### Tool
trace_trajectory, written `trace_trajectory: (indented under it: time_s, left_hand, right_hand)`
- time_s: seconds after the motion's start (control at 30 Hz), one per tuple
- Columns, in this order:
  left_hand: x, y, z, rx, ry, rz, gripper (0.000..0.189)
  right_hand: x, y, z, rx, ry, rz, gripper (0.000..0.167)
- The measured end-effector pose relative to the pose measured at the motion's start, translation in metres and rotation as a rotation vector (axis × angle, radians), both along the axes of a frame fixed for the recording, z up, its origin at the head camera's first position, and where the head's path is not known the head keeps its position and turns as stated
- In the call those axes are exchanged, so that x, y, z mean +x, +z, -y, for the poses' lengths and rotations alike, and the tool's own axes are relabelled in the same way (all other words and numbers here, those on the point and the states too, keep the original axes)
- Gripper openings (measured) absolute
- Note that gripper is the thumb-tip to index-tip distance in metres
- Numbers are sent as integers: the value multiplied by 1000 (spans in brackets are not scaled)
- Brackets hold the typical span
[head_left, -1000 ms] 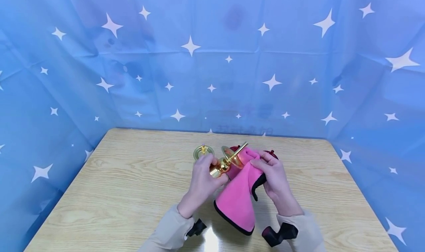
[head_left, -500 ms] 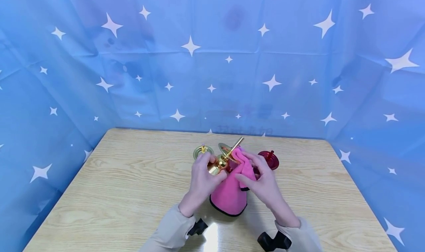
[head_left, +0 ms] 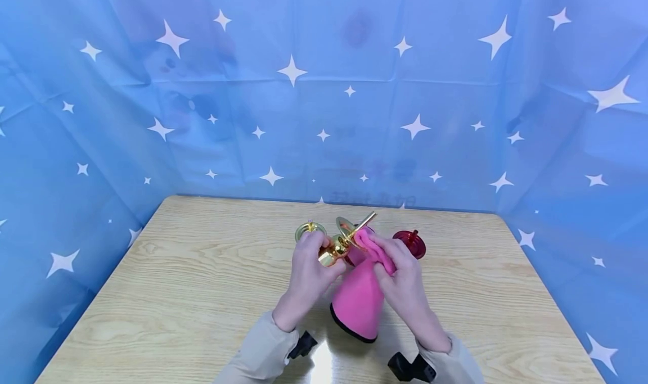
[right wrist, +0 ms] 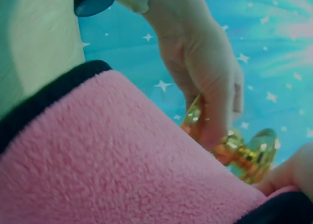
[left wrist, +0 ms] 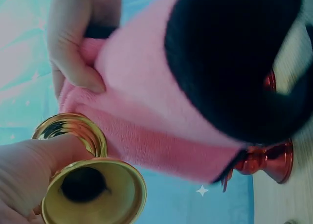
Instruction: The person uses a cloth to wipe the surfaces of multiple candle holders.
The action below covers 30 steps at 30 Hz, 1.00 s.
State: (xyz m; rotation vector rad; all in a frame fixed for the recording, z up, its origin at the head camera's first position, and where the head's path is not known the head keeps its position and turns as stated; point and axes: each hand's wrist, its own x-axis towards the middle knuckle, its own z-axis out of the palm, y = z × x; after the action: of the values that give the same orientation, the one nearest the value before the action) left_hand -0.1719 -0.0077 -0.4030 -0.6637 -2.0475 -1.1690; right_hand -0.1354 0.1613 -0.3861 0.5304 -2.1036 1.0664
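My left hand (head_left: 307, 271) grips a shiny gold candle holder (head_left: 329, 254) by its flared base, tilted with its dish and thin rod toward the back right. The left wrist view looks into the base's hollow end (left wrist: 95, 190). My right hand (head_left: 402, 277) holds a bunched pink cloth (head_left: 358, 302) with black edging, pinched between thumb and fingers. Its upper fold touches the candle holder near the dish, while the rest hangs down toward the table. In the right wrist view, the cloth covers much of the foreground and partly hides the gold candle holder (right wrist: 257, 155).
A second gold candle holder (head_left: 310, 227) stands behind my left hand. To the right of the cloth is a red holder (head_left: 412, 243), and more red shows behind the cloth, mostly hidden. The wooden table (head_left: 177, 294) meets a blue star-patterned curtain (head_left: 304, 108).
My right hand has moved left and slightly down, bringing the gathered cloth against the gold candle holder. The right red holder shows more fully. My left hand has barely moved.
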Motion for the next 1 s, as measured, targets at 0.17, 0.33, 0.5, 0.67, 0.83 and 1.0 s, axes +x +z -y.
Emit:
trace_trajectory:
  time_s: [0.17,0.33,0.5,0.67,0.83,1.0]
  left_hand:
    - [-2,0,0,-111,48,-86,38]
    - [-2,0,0,-178,66,-121,37]
    - [-2,-2,-1,-102,3,-73,35]
    - [-1,-1,0,28,-102,-25,32]
    - [4,3,2,66,-197,93,29]
    - [8,5,3,94,-333,289,28]
  right_hand:
    - [8,10,-3,32,34,41,61]
    - [13,22,-4,22,51,31,58]
    - [14,25,-6,84,49,6,58]
    - [9,22,-13,94,50,-54,53]
    - [-5,15,-23,43,37,-73,45]
    - [-16,11,-30,-36,-16,-54,35]
